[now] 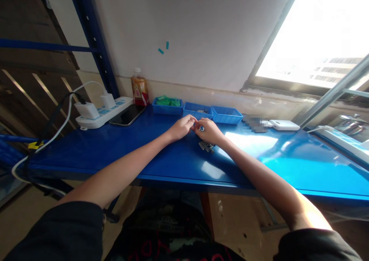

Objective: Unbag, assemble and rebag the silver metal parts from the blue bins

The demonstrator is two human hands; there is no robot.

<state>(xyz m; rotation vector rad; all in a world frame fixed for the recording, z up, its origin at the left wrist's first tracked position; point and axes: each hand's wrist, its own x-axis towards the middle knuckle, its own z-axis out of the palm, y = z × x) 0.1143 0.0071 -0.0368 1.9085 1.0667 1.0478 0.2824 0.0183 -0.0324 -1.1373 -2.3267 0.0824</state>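
Observation:
My left hand (pixel 182 128) and my right hand (pixel 208 129) meet fingertip to fingertip just above the blue table (pixel 161 159). Both have their fingers curled in and pressed together. Whatever sits between the fingertips is too small or too hidden to name. A ring with a blue stone (pixel 201 129) is on my right hand. Right below that hand lies a small pile of grey metal pieces (pixel 206 146). Behind my hands stand a blue bin with a few small metal pieces (pixel 198 111) and another blue bin (pixel 227 115).
Further left are a blue bin of green pieces (pixel 167 109), a drink bottle (pixel 140 88), a black phone (pixel 127 115) and a white power strip (pixel 105 114) with plugged-in chargers. A white flat device (pixel 284 125) and another power strip (pixel 343 142) lie to the right.

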